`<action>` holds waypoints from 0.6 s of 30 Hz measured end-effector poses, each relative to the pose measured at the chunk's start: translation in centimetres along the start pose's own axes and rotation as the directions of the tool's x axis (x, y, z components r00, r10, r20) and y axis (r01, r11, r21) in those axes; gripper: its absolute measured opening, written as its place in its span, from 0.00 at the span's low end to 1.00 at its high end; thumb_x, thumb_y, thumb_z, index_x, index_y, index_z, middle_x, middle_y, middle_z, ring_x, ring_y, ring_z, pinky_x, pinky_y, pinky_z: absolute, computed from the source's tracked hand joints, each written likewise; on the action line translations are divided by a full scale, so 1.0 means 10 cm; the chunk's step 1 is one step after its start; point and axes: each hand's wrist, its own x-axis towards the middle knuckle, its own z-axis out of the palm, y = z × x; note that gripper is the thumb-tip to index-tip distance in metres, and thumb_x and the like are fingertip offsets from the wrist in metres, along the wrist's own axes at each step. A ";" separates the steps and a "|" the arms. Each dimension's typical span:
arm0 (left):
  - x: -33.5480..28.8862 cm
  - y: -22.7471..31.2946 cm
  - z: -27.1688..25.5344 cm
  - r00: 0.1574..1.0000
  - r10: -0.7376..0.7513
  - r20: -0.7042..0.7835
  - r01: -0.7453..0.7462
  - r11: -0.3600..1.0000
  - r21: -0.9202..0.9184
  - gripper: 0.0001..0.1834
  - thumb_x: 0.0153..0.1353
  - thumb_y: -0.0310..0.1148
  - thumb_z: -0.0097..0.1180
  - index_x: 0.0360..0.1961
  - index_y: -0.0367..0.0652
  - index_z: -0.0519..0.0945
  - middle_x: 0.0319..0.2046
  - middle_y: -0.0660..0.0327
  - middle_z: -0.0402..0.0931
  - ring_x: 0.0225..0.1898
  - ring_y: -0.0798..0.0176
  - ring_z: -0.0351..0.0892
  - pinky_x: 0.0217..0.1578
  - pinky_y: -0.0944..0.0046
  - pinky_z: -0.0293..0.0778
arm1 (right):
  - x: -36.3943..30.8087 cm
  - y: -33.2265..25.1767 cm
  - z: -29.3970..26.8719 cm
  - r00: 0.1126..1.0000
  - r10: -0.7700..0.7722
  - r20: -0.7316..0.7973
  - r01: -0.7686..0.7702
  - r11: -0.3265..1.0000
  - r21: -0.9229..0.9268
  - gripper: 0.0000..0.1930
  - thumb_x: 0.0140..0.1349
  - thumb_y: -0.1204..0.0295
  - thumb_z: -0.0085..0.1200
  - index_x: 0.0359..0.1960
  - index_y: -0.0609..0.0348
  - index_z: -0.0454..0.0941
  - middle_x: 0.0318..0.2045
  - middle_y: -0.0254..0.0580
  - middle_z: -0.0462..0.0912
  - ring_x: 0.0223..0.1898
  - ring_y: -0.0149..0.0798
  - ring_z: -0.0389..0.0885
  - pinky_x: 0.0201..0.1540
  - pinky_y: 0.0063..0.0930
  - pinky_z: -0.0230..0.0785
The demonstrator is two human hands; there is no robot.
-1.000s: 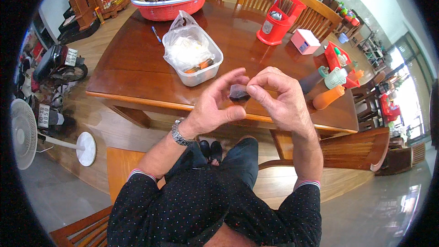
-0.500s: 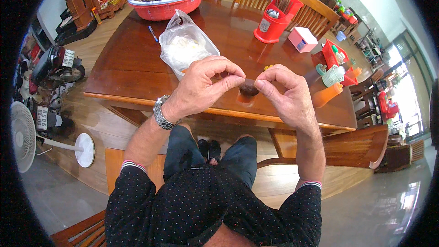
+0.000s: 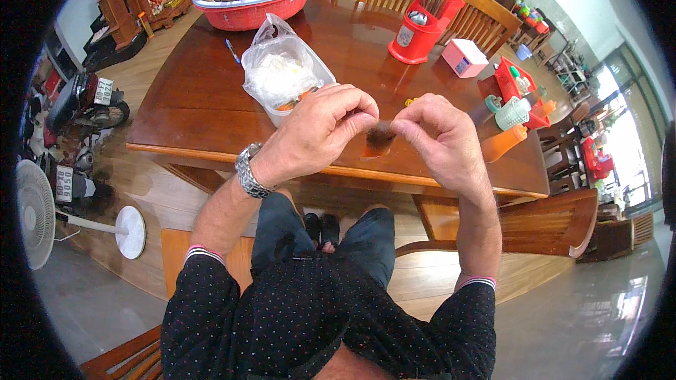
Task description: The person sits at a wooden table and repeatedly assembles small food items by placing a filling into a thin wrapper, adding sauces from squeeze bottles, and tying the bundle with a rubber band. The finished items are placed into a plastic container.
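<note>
Over the near part of the wooden table (image 3: pixel 232 123), a small dark brown bag (image 3: pixel 380 138) hangs blurred between my hands, with an orange tint below it. My left hand (image 3: pixel 331 123), a metal watch at its wrist, is closed in a thumb-and-finger pinch at the bag's left upper edge. On the other side my right hand (image 3: pixel 440 134) pinches the right upper edge in the same way. Just beyond the left hand stands a clear plastic tub (image 3: pixel 320 63). A knotted clear bag of white food (image 3: pixel 282 74) lies in it, with something orange partly hidden by my hand.
Toward the back left is a red basin (image 3: pixel 253 15) heaped with chopsticks. A red utensil holder (image 3: pixel 412 39), a pink box (image 3: pixel 465 58), a red condiment tray (image 3: pixel 510 84) and an orange bottle (image 3: pixel 503 144) stand to the right. A blue pen (image 3: pixel 232 51) lies left of the tub.
Both hands stay pinched at almost the same place, with a slightly wider gap between them. The bag looks more blurred, and more of the orange thing in the tub shows.
</note>
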 end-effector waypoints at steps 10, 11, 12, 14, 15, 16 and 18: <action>0.05 -0.01 0.03 1.000 0.012 -0.011 -0.013 0.999 -0.037 0.06 0.70 0.30 0.61 0.40 0.38 0.81 0.36 0.55 0.82 0.39 0.53 0.81 0.43 0.55 0.76 | 0.02 0.02 0.08 0.996 0.087 -0.001 -0.085 0.986 0.146 0.05 0.67 0.76 0.66 0.39 0.65 0.84 0.36 0.36 0.85 0.41 0.29 0.82 0.48 0.27 0.76; 0.05 -0.02 0.05 1.000 0.016 -0.018 -0.017 0.998 -0.064 0.06 0.70 0.30 0.61 0.40 0.38 0.81 0.36 0.55 0.82 0.38 0.55 0.82 0.42 0.56 0.76 | 0.02 0.02 0.09 0.994 0.112 -0.013 -0.108 0.978 0.181 0.05 0.68 0.75 0.65 0.40 0.65 0.84 0.37 0.35 0.85 0.41 0.28 0.82 0.48 0.26 0.76; 0.05 -0.03 0.06 1.000 -0.031 -0.001 0.031 0.997 -0.074 0.06 0.71 0.30 0.61 0.42 0.37 0.81 0.36 0.56 0.82 0.37 0.58 0.82 0.42 0.58 0.76 | 0.02 0.02 0.10 0.989 0.148 -0.018 -0.141 0.967 0.212 0.05 0.68 0.75 0.65 0.40 0.65 0.84 0.37 0.34 0.86 0.40 0.27 0.82 0.47 0.25 0.76; 0.06 -0.07 0.09 0.994 -0.106 0.024 0.108 0.989 -0.102 0.06 0.72 0.28 0.60 0.45 0.37 0.80 0.35 0.58 0.83 0.37 0.64 0.82 0.40 0.61 0.77 | 0.04 0.03 0.13 0.982 0.186 -0.026 -0.173 0.947 0.270 0.05 0.69 0.75 0.64 0.42 0.65 0.84 0.37 0.33 0.86 0.40 0.26 0.82 0.47 0.25 0.77; 0.06 -0.09 0.12 0.992 -0.122 0.009 0.122 0.978 -0.171 0.08 0.72 0.28 0.60 0.48 0.37 0.79 0.35 0.59 0.83 0.38 0.66 0.82 0.39 0.63 0.78 | 0.05 0.04 0.14 0.981 0.190 -0.030 -0.173 0.939 0.298 0.05 0.69 0.75 0.64 0.42 0.65 0.85 0.36 0.32 0.86 0.39 0.25 0.82 0.47 0.25 0.77; 0.07 -0.11 0.16 0.991 -0.132 -0.011 0.125 0.962 -0.242 0.09 0.72 0.27 0.60 0.50 0.36 0.78 0.35 0.59 0.83 0.38 0.68 0.82 0.39 0.65 0.78 | 0.05 0.05 0.15 0.977 0.209 -0.035 -0.188 0.930 0.316 0.06 0.69 0.75 0.64 0.42 0.64 0.85 0.36 0.32 0.86 0.39 0.25 0.82 0.47 0.25 0.77; 0.07 -0.16 0.19 0.985 -0.175 -0.001 0.164 0.921 -0.352 0.13 0.73 0.26 0.59 0.56 0.36 0.76 0.36 0.61 0.83 0.40 0.71 0.82 0.39 0.68 0.78 | 0.05 0.08 0.16 0.979 0.205 -0.009 -0.194 0.938 0.287 0.07 0.69 0.72 0.64 0.42 0.64 0.85 0.36 0.38 0.88 0.39 0.29 0.84 0.46 0.28 0.77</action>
